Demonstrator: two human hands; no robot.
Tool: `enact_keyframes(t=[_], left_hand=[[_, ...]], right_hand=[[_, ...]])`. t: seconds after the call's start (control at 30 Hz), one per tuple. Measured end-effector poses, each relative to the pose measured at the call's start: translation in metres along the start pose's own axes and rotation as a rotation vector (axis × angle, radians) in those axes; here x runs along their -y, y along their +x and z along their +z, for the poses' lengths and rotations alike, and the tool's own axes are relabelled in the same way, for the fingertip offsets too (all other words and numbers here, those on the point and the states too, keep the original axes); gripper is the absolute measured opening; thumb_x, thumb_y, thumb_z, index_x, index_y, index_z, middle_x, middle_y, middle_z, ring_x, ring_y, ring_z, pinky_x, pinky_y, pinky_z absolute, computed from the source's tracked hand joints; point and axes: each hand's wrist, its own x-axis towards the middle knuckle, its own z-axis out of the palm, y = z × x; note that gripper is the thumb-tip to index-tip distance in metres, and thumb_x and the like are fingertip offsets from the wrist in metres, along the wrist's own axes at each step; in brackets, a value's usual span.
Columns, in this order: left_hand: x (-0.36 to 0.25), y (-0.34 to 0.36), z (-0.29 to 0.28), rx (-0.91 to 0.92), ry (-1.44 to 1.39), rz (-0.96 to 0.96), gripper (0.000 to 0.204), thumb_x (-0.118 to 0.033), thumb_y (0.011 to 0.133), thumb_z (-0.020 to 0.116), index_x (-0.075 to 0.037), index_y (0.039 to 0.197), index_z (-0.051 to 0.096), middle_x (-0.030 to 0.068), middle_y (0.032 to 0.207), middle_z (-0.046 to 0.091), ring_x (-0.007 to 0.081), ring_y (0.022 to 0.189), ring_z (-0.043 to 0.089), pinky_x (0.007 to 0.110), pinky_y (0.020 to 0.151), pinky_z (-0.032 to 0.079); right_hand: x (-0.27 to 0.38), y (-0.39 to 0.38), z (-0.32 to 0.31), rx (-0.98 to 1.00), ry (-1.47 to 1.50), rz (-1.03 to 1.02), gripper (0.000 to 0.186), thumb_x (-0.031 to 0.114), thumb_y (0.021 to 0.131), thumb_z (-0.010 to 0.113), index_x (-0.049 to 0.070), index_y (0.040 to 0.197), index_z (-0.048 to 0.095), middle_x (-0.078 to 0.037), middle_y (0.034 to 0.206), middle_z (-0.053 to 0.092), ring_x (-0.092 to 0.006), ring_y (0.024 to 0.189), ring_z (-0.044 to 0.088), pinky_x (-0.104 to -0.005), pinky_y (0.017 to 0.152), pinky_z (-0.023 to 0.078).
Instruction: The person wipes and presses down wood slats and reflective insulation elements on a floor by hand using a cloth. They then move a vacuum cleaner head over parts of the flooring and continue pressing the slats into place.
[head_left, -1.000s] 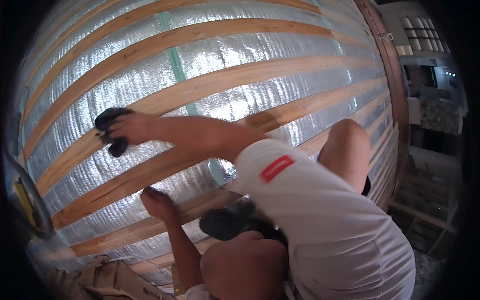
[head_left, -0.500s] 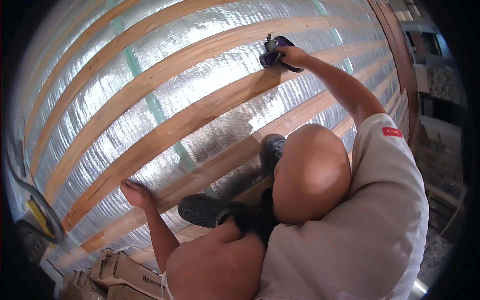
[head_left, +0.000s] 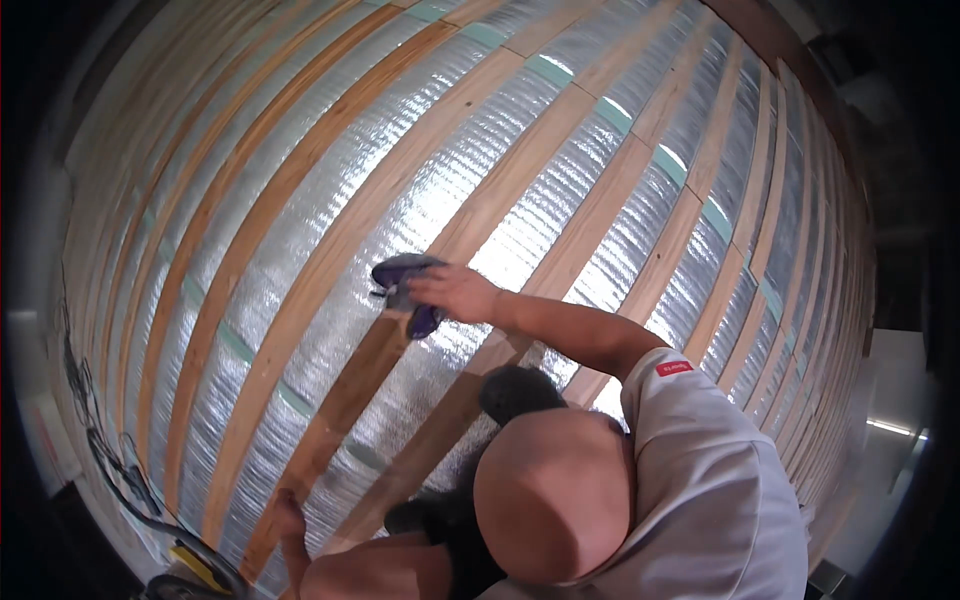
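My right hand point(head_left: 450, 294) grips a purple and dark grey hand tool point(head_left: 398, 268) that rests on a wooden batten point(head_left: 488, 198) near the middle of the view. Below the tool, that batten looks darker than above it. My left hand point(head_left: 291, 515) is low at the left, against the lower part of the batten; its fingers are too small and shadowed to make out. Silver foil sheeting point(head_left: 510, 260) with pale green tape point(head_left: 240, 345) shows between the battens. My bent knees and dark clogs are just below the tool.
Many more parallel battens point(head_left: 640, 150) stretch to both sides and upward. A grey hose point(head_left: 135, 510) and dark cables run down the left edge, beside a yellow object point(head_left: 190, 565) at the lower left. A dark brown beam point(head_left: 760, 45) borders the surface at the upper right.
The view has turned, so the battens now run more steeply. My right hand, with the tool, has come from the upper right to the middle of the view.
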Motion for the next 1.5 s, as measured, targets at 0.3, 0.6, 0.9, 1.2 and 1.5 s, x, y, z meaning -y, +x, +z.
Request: enact_keyframes(t=[0.3,0.6,0.9,1.2,1.5], left_hand=[[-0.192,0.131,-0.106,0.218,0.366,0.480,0.014,-0.008,0.093,0.054,-0.003,0.097,0.067,0.0192,0.090,0.069,0.0393,0.083,0.068,0.045,0.074,0.056],[-0.393,0.252,0.075,-0.146,-0.091,0.501,0.018,-0.013,0.089,0.068,-0.009,0.106,0.068,0.0160,0.093,0.065,0.0395,0.086,0.064,0.049,0.074,0.054],[-0.437,0.280,0.148,-0.123,0.023,0.199,0.019,-0.013,0.091,0.057,-0.006,0.105,0.067,0.0188,0.095,0.065,0.0405,0.090,0.061,0.054,0.079,0.049],[-0.430,0.268,0.149,-0.472,-0.096,0.554,0.023,-0.004,0.087,0.063,-0.002,0.109,0.067,0.0125,0.093,0.060,0.0341,0.080,0.060,0.047,0.071,0.051],[-0.442,0.272,0.146,-0.485,-0.193,0.593,0.020,-0.004,0.090,0.060,0.000,0.108,0.067,0.0138,0.089,0.059,0.0345,0.080,0.060,0.046,0.073,0.053]], right_hand=[[-0.244,-0.059,-0.162,-0.435,0.248,0.634,0.057,0.002,0.081,0.070,0.011,0.137,0.059,-0.019,0.141,0.060,-0.0393,0.131,0.056,-0.0422,0.112,0.045],[-0.424,-0.095,-0.216,-0.458,-0.433,0.869,0.041,0.013,0.092,0.056,0.007,0.132,0.061,-0.021,0.134,0.063,-0.0412,0.124,0.059,-0.0466,0.107,0.047],[-0.370,0.001,-0.197,-0.868,0.065,0.955,0.046,0.024,0.097,0.065,0.002,0.136,0.061,-0.020,0.122,0.072,-0.0328,0.115,0.068,-0.0378,0.099,0.050],[-0.354,0.126,-0.120,-0.562,-0.347,0.556,0.044,0.012,0.085,0.060,0.006,0.128,0.067,-0.021,0.132,0.065,-0.0379,0.125,0.059,-0.0469,0.112,0.042],[-0.041,0.198,0.062,-0.332,0.677,-0.042,0.035,0.013,0.087,0.067,0.007,0.122,0.070,-0.017,0.134,0.064,-0.0361,0.126,0.058,-0.0472,0.114,0.041]])
